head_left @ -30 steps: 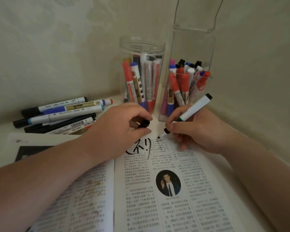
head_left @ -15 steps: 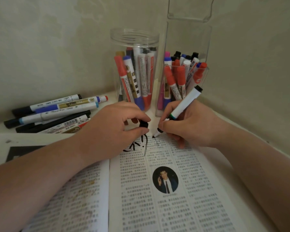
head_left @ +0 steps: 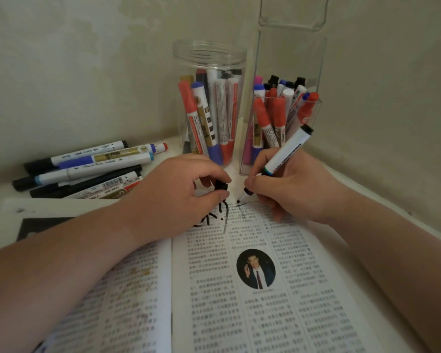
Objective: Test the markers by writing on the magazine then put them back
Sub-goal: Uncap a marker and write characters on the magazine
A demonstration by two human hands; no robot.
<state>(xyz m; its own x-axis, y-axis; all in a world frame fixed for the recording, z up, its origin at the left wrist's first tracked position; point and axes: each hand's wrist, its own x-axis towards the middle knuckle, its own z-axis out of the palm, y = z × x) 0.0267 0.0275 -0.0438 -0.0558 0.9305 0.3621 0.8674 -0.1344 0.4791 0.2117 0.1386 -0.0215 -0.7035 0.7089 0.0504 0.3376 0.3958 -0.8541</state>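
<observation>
An open magazine point(head_left: 239, 296) lies in front of me, with black marker strokes point(head_left: 215, 216) near its top edge. My right hand point(head_left: 293, 189) grips a white marker point(head_left: 285, 151) with a black end, its tip touching the page at the top of the right-hand page. My left hand point(head_left: 173, 192) rests on the magazine's top and pinches a small black cap point(head_left: 220, 186) between thumb and fingers.
A round clear jar point(head_left: 209, 59) and a tall clear square holder point(head_left: 313, 108), both full of markers, stand against the wall behind my hands. Several loose markers point(head_left: 87, 169) lie in a pile on the white surface at the left. Walls close in behind and right.
The marker tip has stayed at the top of the right page and made a small fresh stroke. My left hand holds the cap in the same place; the view shifted slightly.
</observation>
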